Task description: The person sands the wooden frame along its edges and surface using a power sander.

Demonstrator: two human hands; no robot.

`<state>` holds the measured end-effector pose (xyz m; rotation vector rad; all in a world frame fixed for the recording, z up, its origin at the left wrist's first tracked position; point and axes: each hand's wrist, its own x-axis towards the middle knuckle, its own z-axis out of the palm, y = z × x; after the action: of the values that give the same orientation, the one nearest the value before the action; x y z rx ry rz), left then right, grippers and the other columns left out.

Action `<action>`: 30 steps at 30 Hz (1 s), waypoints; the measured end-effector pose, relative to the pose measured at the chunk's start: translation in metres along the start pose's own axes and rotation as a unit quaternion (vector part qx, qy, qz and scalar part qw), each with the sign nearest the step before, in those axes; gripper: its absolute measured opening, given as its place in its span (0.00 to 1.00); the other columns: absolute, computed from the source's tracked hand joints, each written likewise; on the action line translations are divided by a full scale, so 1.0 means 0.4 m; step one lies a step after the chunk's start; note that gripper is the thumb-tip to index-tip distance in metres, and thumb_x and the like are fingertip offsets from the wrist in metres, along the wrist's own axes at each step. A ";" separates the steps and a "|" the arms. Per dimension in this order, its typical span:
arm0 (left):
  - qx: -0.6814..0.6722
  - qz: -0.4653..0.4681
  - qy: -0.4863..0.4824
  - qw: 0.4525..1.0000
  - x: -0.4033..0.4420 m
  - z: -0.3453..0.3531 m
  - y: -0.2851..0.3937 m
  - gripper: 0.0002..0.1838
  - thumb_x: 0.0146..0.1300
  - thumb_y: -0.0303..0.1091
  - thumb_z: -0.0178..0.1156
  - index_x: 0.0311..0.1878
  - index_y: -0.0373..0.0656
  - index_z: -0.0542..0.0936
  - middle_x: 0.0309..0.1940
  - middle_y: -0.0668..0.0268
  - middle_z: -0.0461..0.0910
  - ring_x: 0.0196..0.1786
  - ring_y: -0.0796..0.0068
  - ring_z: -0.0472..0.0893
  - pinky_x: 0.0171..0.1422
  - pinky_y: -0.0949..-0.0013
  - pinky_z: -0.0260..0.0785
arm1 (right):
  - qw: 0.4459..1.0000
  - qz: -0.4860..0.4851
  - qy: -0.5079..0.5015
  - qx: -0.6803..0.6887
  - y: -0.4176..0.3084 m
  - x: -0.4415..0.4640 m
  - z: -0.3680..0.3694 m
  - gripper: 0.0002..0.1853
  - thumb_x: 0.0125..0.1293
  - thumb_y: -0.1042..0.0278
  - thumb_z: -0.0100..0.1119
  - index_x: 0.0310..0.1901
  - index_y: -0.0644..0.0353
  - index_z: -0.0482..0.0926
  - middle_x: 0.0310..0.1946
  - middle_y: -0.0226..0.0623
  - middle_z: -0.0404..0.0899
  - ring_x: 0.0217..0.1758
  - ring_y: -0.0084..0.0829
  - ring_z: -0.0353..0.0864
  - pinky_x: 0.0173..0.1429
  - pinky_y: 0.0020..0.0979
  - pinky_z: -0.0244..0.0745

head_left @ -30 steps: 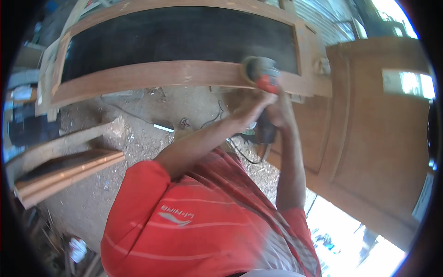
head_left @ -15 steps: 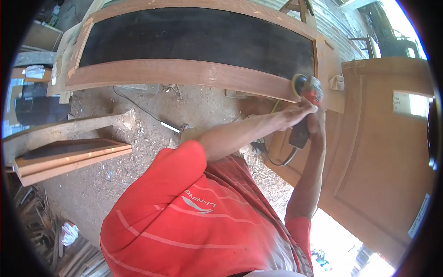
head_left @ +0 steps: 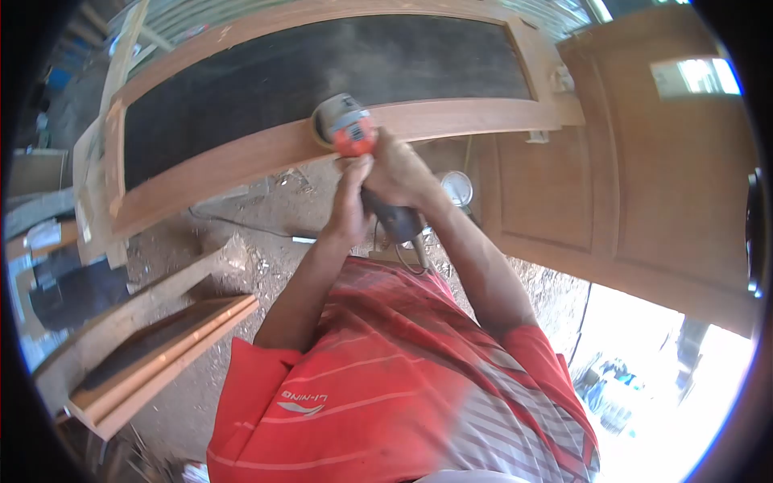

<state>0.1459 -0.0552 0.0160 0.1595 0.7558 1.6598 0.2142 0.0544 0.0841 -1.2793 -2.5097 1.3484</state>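
Both hands are clamped around one power tool (head_left: 352,133): the right hand (head_left: 397,171) wraps the neck just behind its orange and silver head, while the left hand (head_left: 351,197) grips the dark body from the other side, thumb up near the orange part. The tool's head is over the near rail of a large wooden frame (head_left: 451,119), its round disc (head_left: 320,130) tilted at the rail's inner edge; motion blurs the exact contact.

Near the right forearm (head_left: 475,270) is a round, pale-rimmed object (head_left: 456,188), perhaps a tub; whatever it may hold is too small to make out.

The frame encloses a long black panel (head_left: 241,105), with whitish haze over its middle. A cord (head_left: 421,256) leaves the rear of the tool and loops near the red shirt (head_left: 354,378).

Below, the earthen floor (head_left: 181,386) is strewn with pale shavings and scraps. On the left, a smaller frame (head_left: 201,338) with a dark inset lies tilted beside a rough board (head_left: 153,294). On the right stands a broad brown panel (head_left: 555,193) with recessed fields, and bright light fills the lower right corner.
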 end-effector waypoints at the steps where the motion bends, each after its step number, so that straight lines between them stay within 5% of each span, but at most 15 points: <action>1: 0.008 0.013 0.007 1.000 -0.015 -0.006 0.014 0.24 0.81 0.54 0.51 0.68 0.48 0.73 0.61 0.69 0.78 0.67 0.75 0.77 0.73 0.62 0.69 | 1.000 -0.002 0.020 -0.006 -0.021 -0.004 0.012 0.37 0.63 0.45 0.68 0.49 0.83 0.74 0.41 0.70 0.85 0.49 0.62 0.89 0.52 0.51 0.83; 6: -0.009 -0.020 -0.024 0.999 0.025 0.031 -0.019 0.23 0.81 0.53 0.51 0.68 0.49 0.73 0.62 0.68 0.77 0.67 0.75 0.76 0.73 0.62 0.68 | 0.999 0.030 0.033 -0.001 0.003 -0.019 -0.049 0.34 0.63 0.44 0.70 0.48 0.77 0.79 0.40 0.66 0.86 0.48 0.56 0.91 0.50 0.50 0.83; 15: 0.026 -0.078 -0.129 0.988 0.294 0.338 -0.361 0.27 0.77 0.53 0.58 0.71 0.48 0.70 0.62 0.67 0.76 0.67 0.73 0.76 0.73 0.61 0.68 | 0.991 0.034 0.124 0.048 0.403 -0.084 -0.389 0.21 0.69 0.57 0.63 0.55 0.66 0.81 0.46 0.51 0.88 0.52 0.37 0.88 0.56 0.39 0.80; 18: 0.047 -0.127 -0.134 0.982 0.341 0.464 -0.415 0.29 0.76 0.52 0.59 0.72 0.46 0.70 0.63 0.65 0.76 0.65 0.71 0.77 0.71 0.60 0.71 | 0.984 -0.037 0.151 0.082 0.486 -0.117 -0.504 0.25 0.68 0.51 0.65 0.58 0.63 0.81 0.45 0.50 0.89 0.51 0.41 0.88 0.55 0.43 0.80; 21: 0.068 -0.121 -0.170 0.976 0.452 0.508 -0.580 0.32 0.74 0.54 0.60 0.72 0.44 0.69 0.62 0.63 0.76 0.63 0.70 0.79 0.67 0.61 0.74 | 0.980 0.044 0.162 0.106 0.576 -0.138 -0.595 0.22 0.70 0.53 0.63 0.57 0.62 0.82 0.45 0.46 0.88 0.49 0.34 0.86 0.53 0.39 0.79; 24: 0.150 -0.202 -0.167 0.953 0.488 0.598 -0.600 0.42 0.70 0.62 0.60 0.76 0.42 0.65 0.68 0.57 0.72 0.69 0.65 0.75 0.70 0.57 0.70 | 0.966 0.106 0.187 0.143 0.669 -0.145 -0.667 0.24 0.71 0.51 0.63 0.59 0.62 0.81 0.47 0.45 0.88 0.49 0.32 0.85 0.53 0.38 0.79; 30: 0.201 -0.211 -0.191 0.937 0.482 0.681 -0.549 0.58 0.63 0.74 0.57 0.84 0.41 0.54 0.79 0.49 0.59 0.80 0.54 0.62 0.80 0.47 0.57 | 0.950 0.180 0.188 0.174 0.708 -0.129 -0.716 0.28 0.70 0.48 0.65 0.60 0.64 0.81 0.45 0.45 0.88 0.48 0.30 0.85 0.52 0.37 0.79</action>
<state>0.4165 0.2371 0.0480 0.5537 0.7584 1.0113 0.5382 0.2991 0.0828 -1.7584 -1.7558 1.3623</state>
